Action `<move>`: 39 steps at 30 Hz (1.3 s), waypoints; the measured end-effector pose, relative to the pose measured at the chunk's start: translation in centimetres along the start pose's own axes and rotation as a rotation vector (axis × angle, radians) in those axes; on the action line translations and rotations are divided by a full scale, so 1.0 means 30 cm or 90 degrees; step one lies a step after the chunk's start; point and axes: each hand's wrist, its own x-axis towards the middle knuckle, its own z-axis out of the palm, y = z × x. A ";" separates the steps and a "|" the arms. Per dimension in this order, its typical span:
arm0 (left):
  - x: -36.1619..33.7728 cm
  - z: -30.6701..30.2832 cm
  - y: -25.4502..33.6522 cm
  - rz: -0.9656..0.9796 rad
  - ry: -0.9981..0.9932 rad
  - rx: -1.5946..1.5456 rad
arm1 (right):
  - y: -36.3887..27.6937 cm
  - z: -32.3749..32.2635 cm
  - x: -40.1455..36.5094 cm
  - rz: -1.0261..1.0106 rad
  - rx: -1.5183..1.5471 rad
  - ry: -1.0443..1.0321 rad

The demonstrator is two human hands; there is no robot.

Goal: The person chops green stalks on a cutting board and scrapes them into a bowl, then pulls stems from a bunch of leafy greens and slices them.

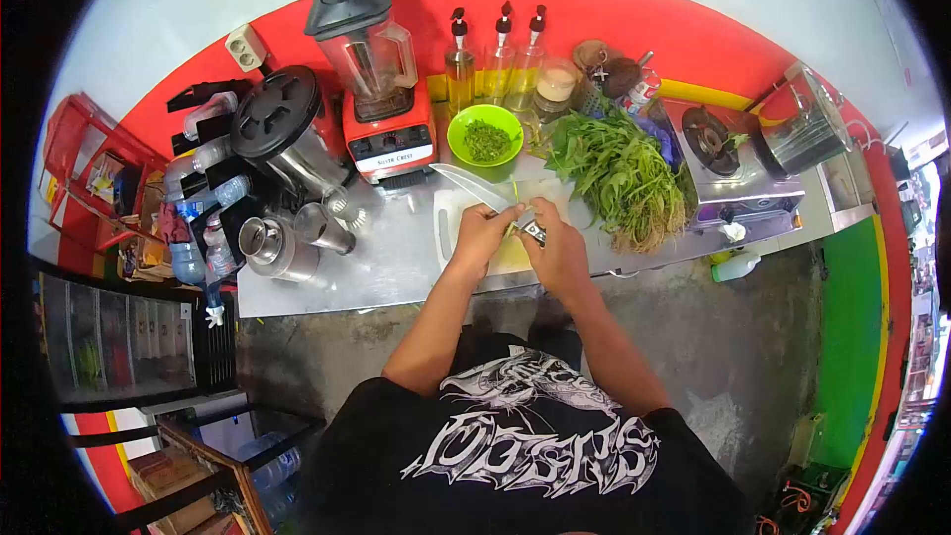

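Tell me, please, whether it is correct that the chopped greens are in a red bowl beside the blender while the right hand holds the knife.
Not quite: the head view shows the bowl is bright green, not red. The chopped greens are in it, beside the blender, and the right hand holds the knife.

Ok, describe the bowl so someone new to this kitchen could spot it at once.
On the steel table, find the red-based blender. Just right of it, beyond the knife, sits a round bowl. Its bright lime green and the chopped greens inside set it apart from the loose leafy bunch farther right.
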 end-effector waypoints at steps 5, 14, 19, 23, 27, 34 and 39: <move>0.030 -0.009 -0.041 -0.016 -0.005 -0.146 | 0.001 0.018 -0.005 0.014 -0.062 0.007; 0.042 -0.026 -0.052 -0.045 -0.024 -0.127 | 0.019 0.035 -0.020 -0.017 -0.143 0.054; 0.029 -0.013 -0.037 -0.019 -0.004 -0.103 | 0.030 0.034 -0.015 -0.051 -0.169 0.079; 0.035 -0.008 -0.048 0.023 0.020 -0.053 | 0.015 0.038 -0.015 -0.037 -0.189 0.079; 0.035 -0.011 -0.048 0.024 0.040 -0.016 | 0.005 0.041 -0.009 -0.019 -0.205 0.068; 0.035 -0.038 -0.034 0.056 0.020 0.009 | 0.002 0.049 0.011 -0.039 -0.190 0.091; 0.020 -0.045 0.000 0.090 0.018 0.076 | -0.018 0.053 0.029 0.020 -0.194 0.075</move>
